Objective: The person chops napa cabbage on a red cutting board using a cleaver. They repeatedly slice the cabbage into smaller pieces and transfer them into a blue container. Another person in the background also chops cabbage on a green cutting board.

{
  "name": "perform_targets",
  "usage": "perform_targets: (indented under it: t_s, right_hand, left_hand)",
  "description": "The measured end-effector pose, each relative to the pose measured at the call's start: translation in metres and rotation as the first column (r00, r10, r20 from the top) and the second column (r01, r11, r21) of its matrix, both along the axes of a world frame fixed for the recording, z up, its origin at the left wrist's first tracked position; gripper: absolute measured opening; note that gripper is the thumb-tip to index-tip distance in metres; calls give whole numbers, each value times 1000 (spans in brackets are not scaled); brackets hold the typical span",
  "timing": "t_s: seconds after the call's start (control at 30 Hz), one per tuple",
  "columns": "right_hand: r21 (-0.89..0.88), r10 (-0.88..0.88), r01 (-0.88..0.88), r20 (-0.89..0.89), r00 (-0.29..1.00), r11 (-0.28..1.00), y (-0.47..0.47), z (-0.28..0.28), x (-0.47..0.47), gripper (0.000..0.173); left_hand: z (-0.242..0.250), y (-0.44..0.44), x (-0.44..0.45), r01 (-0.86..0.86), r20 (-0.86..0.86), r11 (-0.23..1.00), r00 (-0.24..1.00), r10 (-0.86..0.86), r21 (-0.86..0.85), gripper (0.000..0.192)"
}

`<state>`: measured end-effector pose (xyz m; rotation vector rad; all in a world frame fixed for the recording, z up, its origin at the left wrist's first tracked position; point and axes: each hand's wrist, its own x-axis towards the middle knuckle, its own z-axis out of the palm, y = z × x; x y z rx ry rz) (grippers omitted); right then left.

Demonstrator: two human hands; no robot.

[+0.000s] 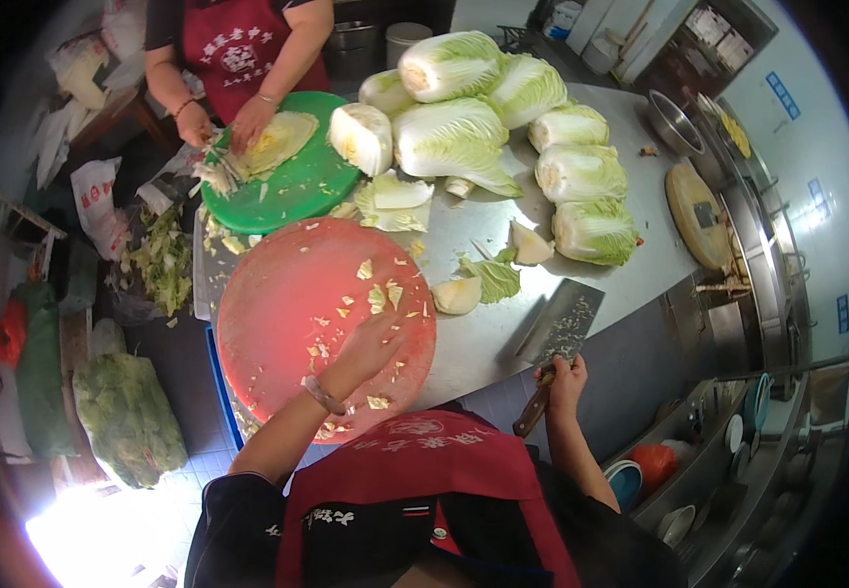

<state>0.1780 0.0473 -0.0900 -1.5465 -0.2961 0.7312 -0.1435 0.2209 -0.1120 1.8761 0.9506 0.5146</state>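
A wooden-handled cleaver [575, 312] is in my right hand [567, 382], its broad blade flecked with bits of cabbage and held by the table's front edge. My left hand [373, 344], slightly blurred, is stretched over the round red cutting board [270, 316], with nothing seen in it. Small cabbage scraps [376, 298] lie scattered on that board. To its right, a cut cabbage base [457, 295] and a loose green leaf [496, 281] rest on the steel table [442, 360]. Whole napa cabbages [454, 140] are piled farther back.
Across the table a person in a red apron [237, 55] handles cut cabbage on a green board [307, 176]. More cabbages [593, 231] line the right. A bagged load of greens [130, 415] stands on the left floor. A shelf unit [659, 456] with bowls is at right.
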Motion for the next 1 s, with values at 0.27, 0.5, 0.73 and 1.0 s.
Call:
perform_targets:
  t_s: [0.27, 0.5, 0.73, 1.0]
  right_hand:
    - [117, -197, 222, -191, 962, 968, 35, -76, 46, 10]
    - [-26, -10, 1, -366, 931, 1000, 72, -93, 64, 15]
    - [-720, 651, -359, 168, 740, 594, 86, -77, 188, 35]
    - [-164, -132, 150, 118, 984, 975, 182, -74, 390, 60]
  left_hand:
    - [-40, 6, 67, 41, -22, 986, 999, -45, -164, 46]
    - [-9, 58, 141, -85, 22, 598, 985, 169, -797, 81]
    - [-12, 100, 164, -295, 143, 724, 867, 477, -623, 72]
    - [1, 71, 190, -41, 151, 671, 962, 226, -741, 52]
